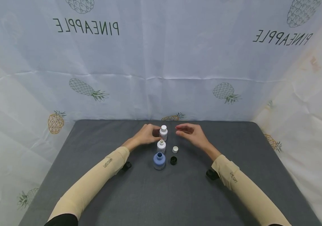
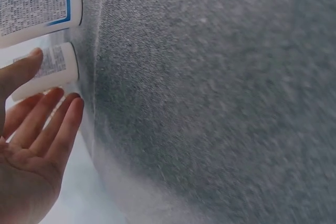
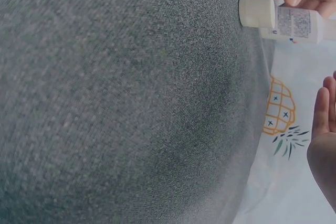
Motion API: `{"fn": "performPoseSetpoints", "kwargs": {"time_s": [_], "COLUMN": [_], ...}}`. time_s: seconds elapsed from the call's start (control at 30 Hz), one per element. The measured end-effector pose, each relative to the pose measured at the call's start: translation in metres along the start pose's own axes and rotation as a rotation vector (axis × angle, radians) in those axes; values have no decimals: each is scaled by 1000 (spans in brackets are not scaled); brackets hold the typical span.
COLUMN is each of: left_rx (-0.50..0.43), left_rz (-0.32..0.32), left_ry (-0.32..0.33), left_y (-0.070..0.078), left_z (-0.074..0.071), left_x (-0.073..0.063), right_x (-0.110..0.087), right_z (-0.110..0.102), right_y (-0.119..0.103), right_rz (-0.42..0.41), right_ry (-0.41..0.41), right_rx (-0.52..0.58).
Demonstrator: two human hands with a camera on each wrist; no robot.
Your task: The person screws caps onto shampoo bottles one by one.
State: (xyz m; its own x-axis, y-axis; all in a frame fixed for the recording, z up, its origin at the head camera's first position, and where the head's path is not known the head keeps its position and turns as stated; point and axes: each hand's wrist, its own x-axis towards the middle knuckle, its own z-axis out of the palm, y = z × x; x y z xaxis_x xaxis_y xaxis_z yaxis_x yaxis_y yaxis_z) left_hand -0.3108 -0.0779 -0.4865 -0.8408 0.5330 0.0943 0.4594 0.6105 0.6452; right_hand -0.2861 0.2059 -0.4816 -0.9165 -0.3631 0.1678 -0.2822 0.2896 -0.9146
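Evidently the left hand [image 1: 147, 134] is at the left side of the far white bottle [image 1: 163, 135], which has its cap on, thumb and fingers spread wide about it, though whether they touch it I cannot tell, while the right hand [image 1: 191, 133] hovers to its right, holding nothing, its fingers loosely bent and apart from the thumb. Nearer stand an uncapped white bottle [image 1: 161, 148] and an open blue bottle [image 1: 159, 162], with a white cap [image 1: 175, 149] and a black cap [image 1: 173, 160] on the grey table [image 1: 161, 201] to their right.
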Motion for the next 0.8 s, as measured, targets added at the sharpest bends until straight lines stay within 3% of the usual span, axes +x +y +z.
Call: {"fn": "performPoseSetpoints", "kwargs": {"time_s": [0.47,0.8], "left_rx": [12,-49], "left_rz": [-8,37], "left_ry": [-1,-57], "left_y": [-7,-5], "left_z": [-12,-7], "left_x": [-23,-47], "right_x": [-9,-16], "right_z": [3,5], "right_y": [11,19], "right_rz": [28,44], "right_ry": [-7,-103], "right_rx": [20,17]}}
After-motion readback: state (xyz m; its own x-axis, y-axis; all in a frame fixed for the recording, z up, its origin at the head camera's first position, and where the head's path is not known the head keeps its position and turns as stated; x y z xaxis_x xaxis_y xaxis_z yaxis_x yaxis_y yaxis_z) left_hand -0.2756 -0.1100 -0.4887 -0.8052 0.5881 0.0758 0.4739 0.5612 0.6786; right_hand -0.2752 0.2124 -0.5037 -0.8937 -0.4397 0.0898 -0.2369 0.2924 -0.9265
